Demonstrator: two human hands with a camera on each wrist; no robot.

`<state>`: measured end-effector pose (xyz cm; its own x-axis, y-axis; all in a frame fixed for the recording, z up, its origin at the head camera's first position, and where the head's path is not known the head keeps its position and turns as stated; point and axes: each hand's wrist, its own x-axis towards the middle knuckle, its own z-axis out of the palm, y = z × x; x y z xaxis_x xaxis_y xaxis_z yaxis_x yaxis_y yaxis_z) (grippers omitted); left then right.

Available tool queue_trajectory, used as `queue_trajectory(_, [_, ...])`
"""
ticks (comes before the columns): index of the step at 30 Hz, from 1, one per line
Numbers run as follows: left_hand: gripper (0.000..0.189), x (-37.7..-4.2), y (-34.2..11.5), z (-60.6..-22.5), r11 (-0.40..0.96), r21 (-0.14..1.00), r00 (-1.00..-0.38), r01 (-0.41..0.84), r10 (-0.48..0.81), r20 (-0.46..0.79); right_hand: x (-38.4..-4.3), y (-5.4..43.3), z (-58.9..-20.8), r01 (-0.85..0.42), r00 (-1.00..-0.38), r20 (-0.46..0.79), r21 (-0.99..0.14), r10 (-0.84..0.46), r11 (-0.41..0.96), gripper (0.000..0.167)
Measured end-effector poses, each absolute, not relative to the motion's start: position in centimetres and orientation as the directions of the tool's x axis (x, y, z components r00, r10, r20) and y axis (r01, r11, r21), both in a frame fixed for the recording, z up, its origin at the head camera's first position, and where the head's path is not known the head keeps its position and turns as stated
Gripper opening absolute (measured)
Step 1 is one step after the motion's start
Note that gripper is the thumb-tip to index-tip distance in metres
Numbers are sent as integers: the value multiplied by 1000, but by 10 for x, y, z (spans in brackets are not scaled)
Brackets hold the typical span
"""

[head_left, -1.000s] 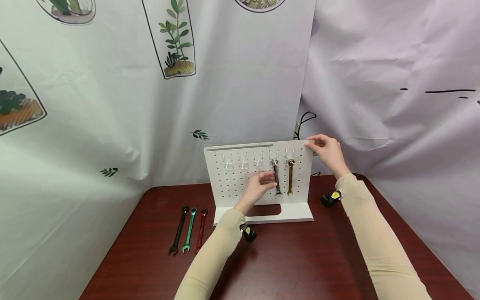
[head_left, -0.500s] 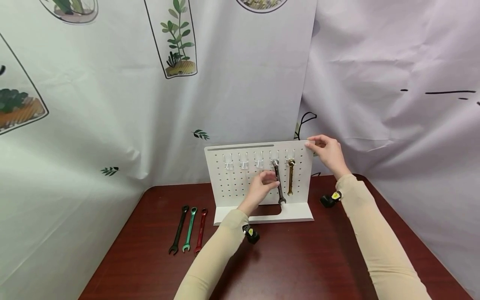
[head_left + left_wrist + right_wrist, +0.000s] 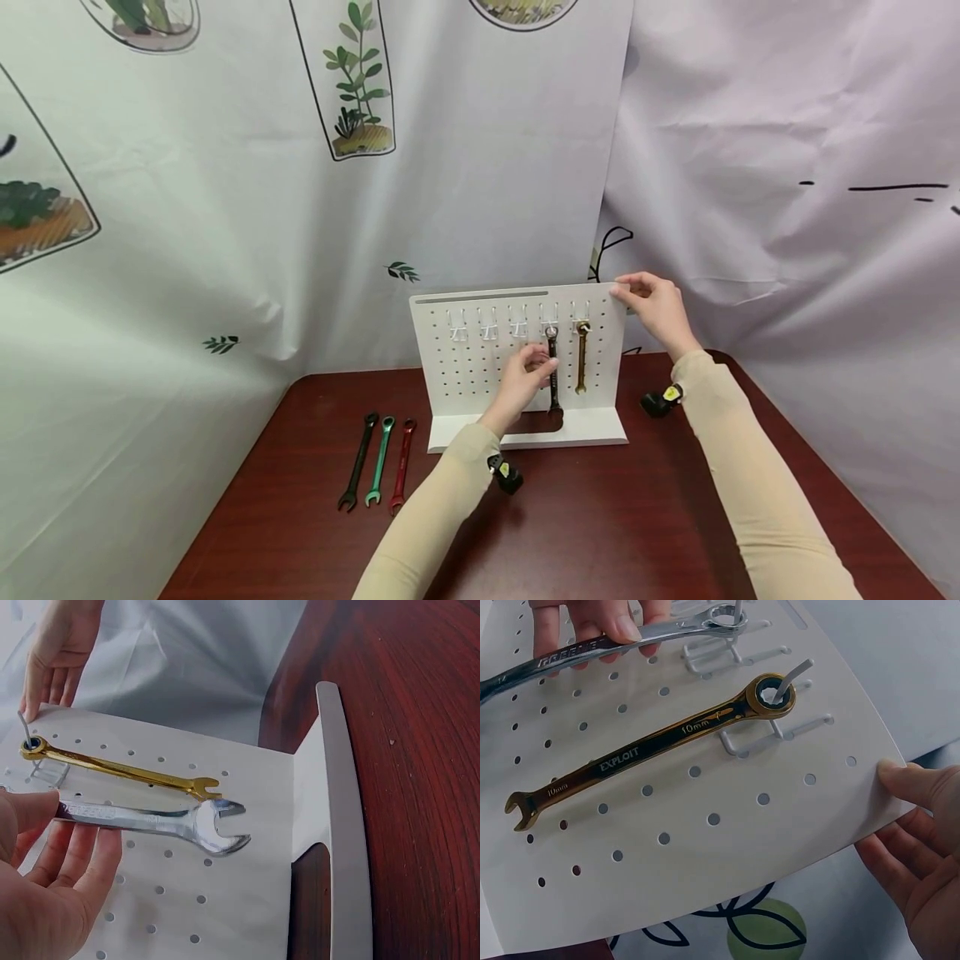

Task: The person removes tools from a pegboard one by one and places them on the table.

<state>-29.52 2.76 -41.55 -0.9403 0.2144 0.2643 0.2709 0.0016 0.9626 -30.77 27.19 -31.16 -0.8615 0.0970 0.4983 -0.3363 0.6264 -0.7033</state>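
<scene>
My left hand (image 3: 521, 382) pinches a silver combination wrench (image 3: 142, 817) by its shaft between thumb and fingers. The wrench stands out from the white pegboard (image 3: 480, 375), open end down, its ring end at the tip of a white hook (image 3: 739, 609). Whether the ring sits fully on that hook I cannot tell. Beside it, a gold wrench (image 3: 641, 750) hangs by its ring from the rightmost hook. At the board's upper right corner, my right hand (image 3: 660, 312) grips the edge, thumb in front and fingers behind, as the right wrist view shows.
Black (image 3: 360, 462), green (image 3: 380, 462) and red (image 3: 402, 467) wrenches lie side by side on the dark red table (image 3: 600, 517), left of the board. Three more white hooks (image 3: 488, 325) on the board bear nothing. A printed curtain (image 3: 480, 167) hangs behind.
The silver wrench's ring end has come slightly lower, and its open end swung right, then back left and down. My left hand shifted a little right. The right hand kept its grip.
</scene>
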Motion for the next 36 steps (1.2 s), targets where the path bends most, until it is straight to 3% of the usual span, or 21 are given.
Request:
queue_trajectory(19, [22,-271,28,-408,79,909,-899,408,206,386,-307,272,-310,-331,-869,485,-717,98,613,44])
queue_trajectory(36, [23,-254,18,-407,168,878,-884,447,232,406,-306,271,-310,-332,-869,485,-713,94,617,44])
